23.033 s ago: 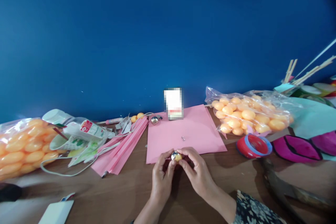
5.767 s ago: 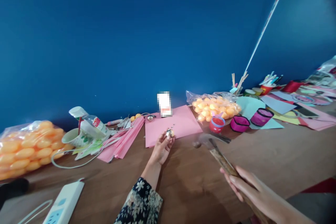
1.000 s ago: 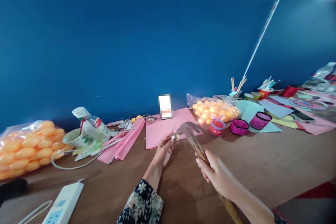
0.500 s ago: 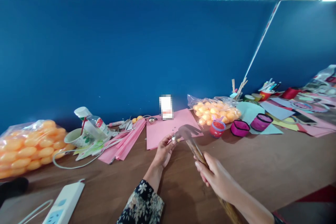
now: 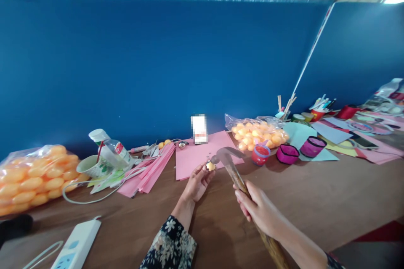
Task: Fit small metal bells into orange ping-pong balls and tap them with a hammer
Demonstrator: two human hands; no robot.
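Observation:
My left hand (image 5: 196, 181) pinches a small orange ball with a silver cap (image 5: 210, 165) at the near edge of a pink paper sheet (image 5: 202, 153). My right hand (image 5: 259, 209) is wrapped round the wooden handle of a hammer (image 5: 232, 171). The hammer's metal head sits right against the ball's right side. Tiny silver pieces lie on the pink sheet just behind the ball.
Bags of orange balls lie at far left (image 5: 30, 178) and behind the hammer (image 5: 259, 132). A red cup (image 5: 260, 154), two magenta pots (image 5: 287, 154), a stack of pink strips (image 5: 148, 171), a mug (image 5: 91, 165), a bottle, cables and a white power strip (image 5: 75, 245) crowd the brown table.
The hammer head has come down a little and now meets the ball; my left hand has turned the ball so its orange side shows.

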